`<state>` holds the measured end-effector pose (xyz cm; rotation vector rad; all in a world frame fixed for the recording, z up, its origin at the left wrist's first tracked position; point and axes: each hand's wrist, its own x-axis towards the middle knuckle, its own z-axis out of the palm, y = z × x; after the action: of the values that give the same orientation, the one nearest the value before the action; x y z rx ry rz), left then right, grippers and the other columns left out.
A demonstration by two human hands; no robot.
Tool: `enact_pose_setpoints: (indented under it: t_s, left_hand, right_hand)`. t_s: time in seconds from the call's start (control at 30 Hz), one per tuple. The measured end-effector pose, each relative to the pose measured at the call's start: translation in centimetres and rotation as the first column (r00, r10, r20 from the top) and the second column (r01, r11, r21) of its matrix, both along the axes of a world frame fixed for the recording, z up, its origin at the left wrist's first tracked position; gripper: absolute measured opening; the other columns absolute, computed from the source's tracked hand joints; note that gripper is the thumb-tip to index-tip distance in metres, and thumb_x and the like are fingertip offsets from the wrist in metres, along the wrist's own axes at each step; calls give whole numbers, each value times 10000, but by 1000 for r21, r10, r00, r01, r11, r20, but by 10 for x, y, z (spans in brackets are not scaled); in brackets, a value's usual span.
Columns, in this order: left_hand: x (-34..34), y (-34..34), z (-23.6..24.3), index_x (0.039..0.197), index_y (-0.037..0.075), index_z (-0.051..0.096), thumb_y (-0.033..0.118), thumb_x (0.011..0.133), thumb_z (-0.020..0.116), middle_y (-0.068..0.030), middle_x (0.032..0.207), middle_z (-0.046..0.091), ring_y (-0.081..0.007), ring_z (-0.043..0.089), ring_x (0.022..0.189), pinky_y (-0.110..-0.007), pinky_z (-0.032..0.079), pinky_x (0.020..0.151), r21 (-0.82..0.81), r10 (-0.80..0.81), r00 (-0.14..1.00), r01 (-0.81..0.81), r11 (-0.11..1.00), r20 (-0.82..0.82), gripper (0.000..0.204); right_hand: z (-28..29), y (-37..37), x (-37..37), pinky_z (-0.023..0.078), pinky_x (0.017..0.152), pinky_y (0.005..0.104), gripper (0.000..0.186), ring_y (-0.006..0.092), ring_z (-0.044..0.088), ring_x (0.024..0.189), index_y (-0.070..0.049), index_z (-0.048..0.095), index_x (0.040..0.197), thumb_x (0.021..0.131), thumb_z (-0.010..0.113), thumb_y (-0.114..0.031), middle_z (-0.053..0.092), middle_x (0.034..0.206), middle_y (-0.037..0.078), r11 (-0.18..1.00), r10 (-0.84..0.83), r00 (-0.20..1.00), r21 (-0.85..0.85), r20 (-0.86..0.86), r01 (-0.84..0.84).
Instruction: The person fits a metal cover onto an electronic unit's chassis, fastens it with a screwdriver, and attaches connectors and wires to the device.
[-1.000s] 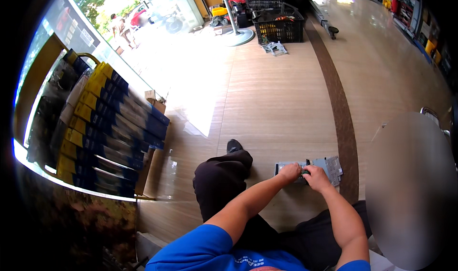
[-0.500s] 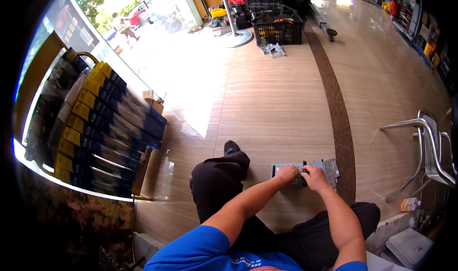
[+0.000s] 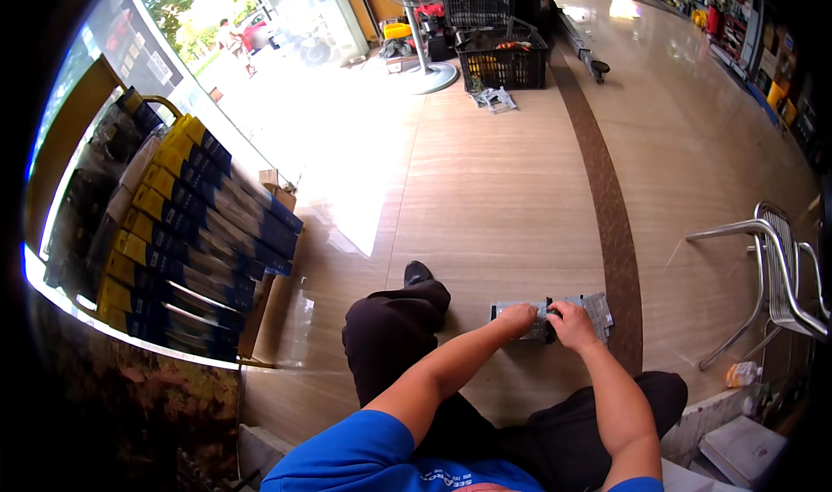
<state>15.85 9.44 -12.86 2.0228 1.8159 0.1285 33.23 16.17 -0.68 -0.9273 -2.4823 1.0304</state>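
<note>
A grey metal assembly point(image 3: 596, 312) with a slotted plate at its right end lies on the floor in front of me, beside the dark floor strip. My left hand point(image 3: 518, 319) is closed over its left half, fingers curled down. What those fingers grip is hidden under the hand. My right hand point(image 3: 570, 323) is closed at the middle, its fingers round a small black part point(image 3: 549, 305) that stands up from the assembly. The two hands are close together, with the black part between them.
A display rack point(image 3: 173, 241) of blue and yellow packages stands at left. Ahead are a pedestal fan point(image 3: 416, 37), black crates point(image 3: 503, 63) and loose grey metal pieces point(image 3: 495, 100). A metal chair point(image 3: 776, 267) is at right, with an orange-white packet point(image 3: 742, 373) near its legs.
Both hands stay on the assembly and have barely moved. The view has shifted slightly. Outside the doorway, a person in the distance appears more upright.
</note>
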Motion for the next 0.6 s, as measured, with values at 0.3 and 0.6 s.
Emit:
enact_pose_setpoints:
  t_s: [0.3,0.6]
  left_hand:
    - [-15,32,68,982,3,614,160,924,547,-248,983,663,-393,650,931,-481,515,793,38,373,826,-427,903,423,180]
    - [2,47,231,960,1,602,170,923,582,-200,941,658,-384,639,908,-435,515,763,271,181,816,-379,885,549,174]
  right_hand:
    - [-12,33,0,540,689,369,125,274,691,776,-14,581,1041,939,525,-60,694,867,177,971,-208,956,77,-206,228]
    - [32,26,-14,472,497,279,109,123,558,597,-43,590,1034,959,513,-65,573,767,17,678,-457,771,-735,-444,-22]
